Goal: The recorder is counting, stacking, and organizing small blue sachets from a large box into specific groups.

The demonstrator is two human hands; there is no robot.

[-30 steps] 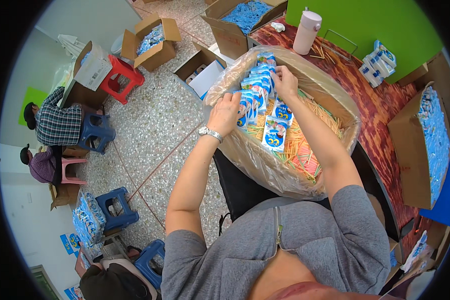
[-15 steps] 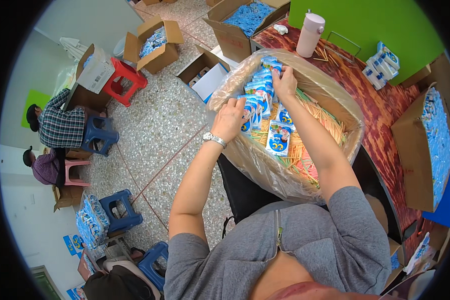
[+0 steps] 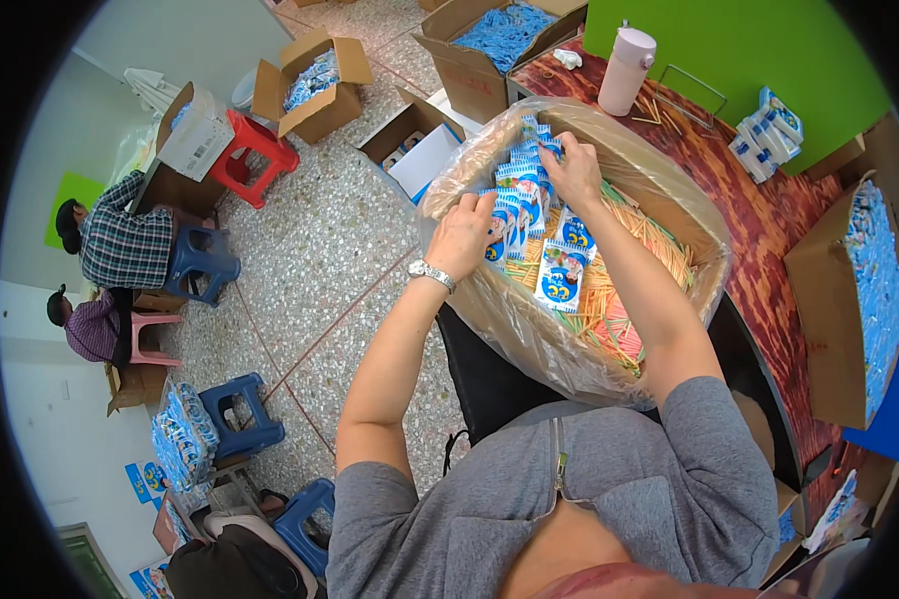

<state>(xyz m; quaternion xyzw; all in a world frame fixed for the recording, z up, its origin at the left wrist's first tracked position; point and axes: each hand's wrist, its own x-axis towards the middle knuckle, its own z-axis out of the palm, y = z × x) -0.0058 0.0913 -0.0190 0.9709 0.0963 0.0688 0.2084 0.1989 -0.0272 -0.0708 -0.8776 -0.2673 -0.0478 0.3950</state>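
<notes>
A carton lined with a clear plastic bag stands before me, holding thin yellow, green and pink sticks. On top lie rows of small blue-and-white packets. My left hand is curled over the near left end of the packet row, its fingertips partly hidden against the packets. At the far side of the rows, my right hand has bent fingers and thumb pressed to the packets there. A loose packet lies flat on the sticks, close to my right forearm.
A pink bottle and stacked packets stand on the red-brown patterned table. Packet-filled cartons are at the right and far side. Two people sit at the left, near a red stool and blue stools.
My right hand has shifted slightly nearer along the packets, its fingers more bent. My left hand stays at its end of the row. The whole view has moved a little.
</notes>
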